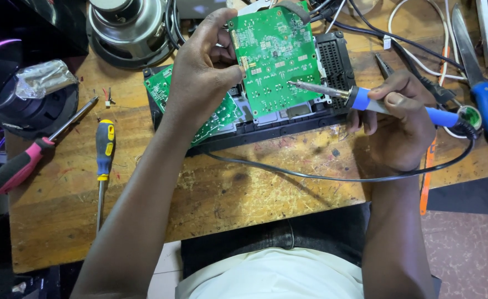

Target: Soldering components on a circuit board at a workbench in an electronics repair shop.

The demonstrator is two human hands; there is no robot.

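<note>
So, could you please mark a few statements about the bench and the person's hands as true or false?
1. The left hand holds a green circuit board up by its edge. True.
2. The right hand grips a pair of pliers. False: it grips a blue-handled soldering iron, tip pointing at the board.
3. A yellow-and-blue screwdriver lies on the wooden table, left of the left arm. True.
4. The pink-handled screwdriver rests in the black casing. False: it lies at the table's left edge, apart from the casing.
5. A round speaker sits at the far edge of the table. True.
</note>
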